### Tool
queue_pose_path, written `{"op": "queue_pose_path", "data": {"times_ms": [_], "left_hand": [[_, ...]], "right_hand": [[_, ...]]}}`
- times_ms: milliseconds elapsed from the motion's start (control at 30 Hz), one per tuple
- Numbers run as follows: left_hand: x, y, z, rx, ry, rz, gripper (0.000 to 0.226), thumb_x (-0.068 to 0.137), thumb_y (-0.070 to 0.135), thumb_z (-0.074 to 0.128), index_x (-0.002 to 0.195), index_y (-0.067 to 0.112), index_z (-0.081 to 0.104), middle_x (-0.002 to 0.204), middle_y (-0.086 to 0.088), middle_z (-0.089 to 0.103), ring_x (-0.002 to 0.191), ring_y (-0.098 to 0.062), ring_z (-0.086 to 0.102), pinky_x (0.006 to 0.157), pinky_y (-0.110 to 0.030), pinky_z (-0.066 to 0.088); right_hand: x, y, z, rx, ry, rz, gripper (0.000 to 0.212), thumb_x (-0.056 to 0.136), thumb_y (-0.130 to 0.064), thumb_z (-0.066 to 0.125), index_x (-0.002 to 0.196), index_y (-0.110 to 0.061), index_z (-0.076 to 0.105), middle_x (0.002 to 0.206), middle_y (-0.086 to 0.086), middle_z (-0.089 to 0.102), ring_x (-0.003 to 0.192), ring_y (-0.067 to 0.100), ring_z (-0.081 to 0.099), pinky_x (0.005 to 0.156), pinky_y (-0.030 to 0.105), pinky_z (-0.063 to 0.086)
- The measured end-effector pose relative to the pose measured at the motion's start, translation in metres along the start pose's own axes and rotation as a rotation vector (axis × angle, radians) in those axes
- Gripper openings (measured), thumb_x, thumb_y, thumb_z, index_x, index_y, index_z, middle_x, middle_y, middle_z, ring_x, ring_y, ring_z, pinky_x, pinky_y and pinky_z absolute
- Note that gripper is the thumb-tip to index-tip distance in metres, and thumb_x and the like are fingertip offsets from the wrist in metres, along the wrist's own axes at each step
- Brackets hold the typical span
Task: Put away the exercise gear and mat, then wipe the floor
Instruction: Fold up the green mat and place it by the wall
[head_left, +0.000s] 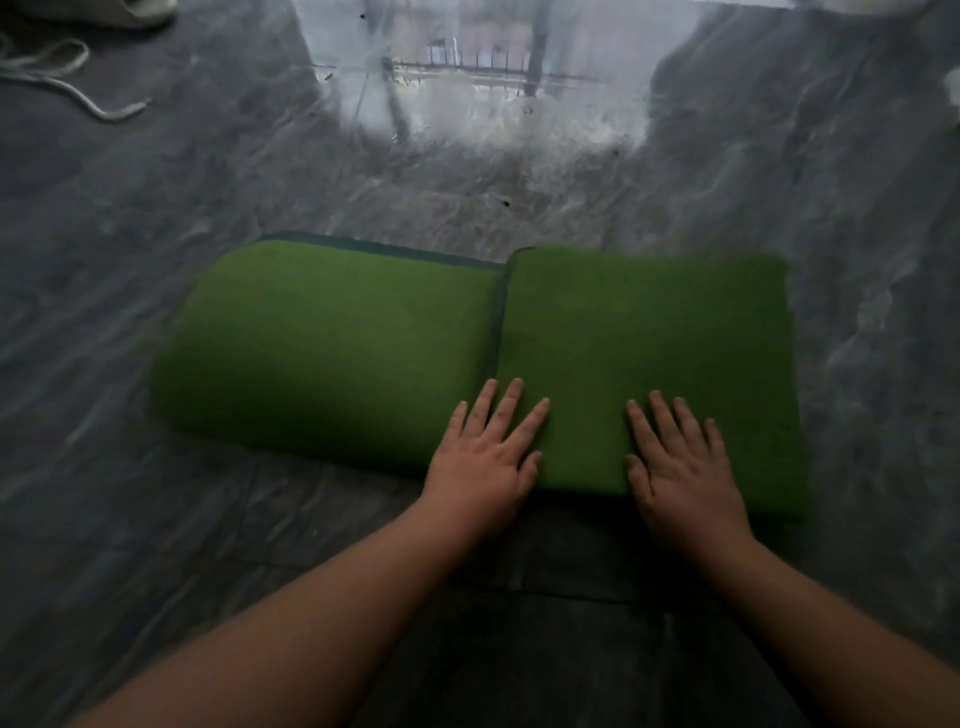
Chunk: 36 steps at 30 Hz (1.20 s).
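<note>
The green mat (467, 353) lies folded on the grey floor (156, 519) at mid-frame. The left hand (485, 462) and right hand (680, 467) press flat on its near edge, fingers straight and spread. It looks soft, light and floppy; best gripped along the folded edges.

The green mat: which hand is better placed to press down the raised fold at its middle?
Left, probably. The left hand lies flat right beside the fold seam of the green mat, fingertips almost on it; the right hand rests farther right on the flat upper layer.
</note>
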<state>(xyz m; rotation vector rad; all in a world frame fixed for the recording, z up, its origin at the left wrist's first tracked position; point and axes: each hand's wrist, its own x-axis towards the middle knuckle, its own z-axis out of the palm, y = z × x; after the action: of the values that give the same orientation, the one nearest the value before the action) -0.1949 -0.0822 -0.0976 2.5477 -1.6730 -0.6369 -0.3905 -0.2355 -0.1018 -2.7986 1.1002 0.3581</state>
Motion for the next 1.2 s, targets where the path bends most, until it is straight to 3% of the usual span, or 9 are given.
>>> {"op": "queue_pose_path", "data": {"times_ms": [133,233,300,367,500,667,800,1000,1200], "left_hand": [[0.002,-0.005,0.011,-0.024,0.011,0.001,0.063,0.094,0.055,0.013,0.153,0.041,-0.006,0.164,0.003,-0.015,0.150,-0.024,-0.018,0.121,-0.049,0.002],[-0.003,-0.005,-0.001,-0.113,0.011,0.006,0.063,0.100,0.053,0.024,0.153,0.041,-0.007,0.164,0.003,-0.016,0.149,-0.021,-0.019,0.122,-0.047,-0.001],[-0.012,-0.019,-0.013,-0.187,0.046,0.029,0.064,0.098,0.055,0.021,0.155,0.038,-0.003,0.165,0.002,-0.010,0.150,-0.018,-0.014,0.122,-0.043,-0.003],[-0.025,-0.043,-0.021,-0.227,0.119,0.029,0.068,0.093,0.056,0.015,0.156,0.031,0.008,0.165,0.000,0.004,0.152,-0.018,-0.003,0.122,-0.039,-0.003],[-0.052,-0.103,-0.023,-0.082,0.087,-0.061,0.065,0.094,0.035,0.038,0.155,0.025,0.019,0.164,-0.003,0.015,0.151,-0.023,0.006,0.123,-0.040,0.001],[-0.060,-0.127,-0.023,0.068,-0.076,-0.071,0.069,0.094,0.033,0.046,0.155,0.032,0.014,0.165,-0.001,0.003,0.152,-0.023,-0.003,0.122,-0.049,0.001],[-0.050,-0.115,-0.020,0.075,-0.192,-0.137,0.072,0.096,0.035,0.044,0.156,0.032,0.004,0.165,-0.002,-0.005,0.151,-0.025,-0.010,0.120,-0.056,-0.005],[-0.055,-0.095,-0.033,-0.047,-0.102,-0.167,0.086,0.090,0.031,0.051,0.153,0.042,-0.006,0.165,0.002,-0.012,0.150,-0.024,-0.017,0.116,-0.063,-0.008],[-0.046,-0.063,-0.056,-0.106,0.079,-0.170,0.090,0.090,0.031,0.056,0.151,0.046,-0.009,0.165,0.005,-0.009,0.150,-0.022,-0.014,0.113,-0.070,-0.005]], "right_hand": [[0.002,-0.012,-0.003,-0.055,-0.071,0.029,0.068,0.091,-0.050,0.004,0.156,-0.030,-0.003,0.165,0.000,-0.004,0.151,0.020,-0.007,0.121,0.047,-0.002],[-0.003,-0.035,-0.025,0.043,-0.080,0.099,0.068,0.093,-0.036,0.030,0.157,-0.024,0.008,0.165,0.005,0.001,0.151,0.026,-0.003,0.121,0.052,0.000],[-0.009,-0.059,-0.040,0.148,0.000,-0.012,0.076,0.082,-0.022,0.047,0.154,-0.019,0.023,0.163,0.011,0.014,0.150,0.032,0.008,0.121,0.054,0.008],[-0.015,-0.086,-0.041,0.140,0.059,-0.230,0.079,0.077,-0.032,0.047,0.153,-0.021,0.026,0.161,0.011,0.023,0.148,0.037,0.019,0.118,0.058,0.016],[-0.011,-0.126,-0.023,-0.061,-0.084,-0.298,0.089,0.087,-0.060,0.044,0.156,-0.027,-0.002,0.164,0.004,-0.006,0.149,0.040,-0.002,0.110,0.070,0.000],[-0.005,-0.128,-0.013,-0.086,-0.131,-0.241,0.086,0.095,-0.023,0.044,0.152,-0.031,-0.019,0.162,0.002,-0.022,0.147,0.040,-0.017,0.110,0.073,0.002],[-0.002,-0.128,-0.018,-0.110,-0.147,-0.263,0.084,0.095,-0.018,0.043,0.152,-0.030,-0.018,0.162,0.005,-0.021,0.147,0.043,-0.014,0.110,0.073,0.005],[0.003,-0.127,-0.032,-0.043,-0.161,-0.253,0.089,0.086,-0.025,0.059,0.155,-0.028,0.002,0.165,0.006,0.000,0.149,0.043,0.005,0.111,0.070,0.017],[0.001,-0.101,-0.066,0.362,0.265,-0.270,0.080,0.069,-0.012,0.069,0.144,-0.016,0.043,0.150,0.013,0.044,0.136,0.041,0.041,0.101,0.068,0.038]]}}
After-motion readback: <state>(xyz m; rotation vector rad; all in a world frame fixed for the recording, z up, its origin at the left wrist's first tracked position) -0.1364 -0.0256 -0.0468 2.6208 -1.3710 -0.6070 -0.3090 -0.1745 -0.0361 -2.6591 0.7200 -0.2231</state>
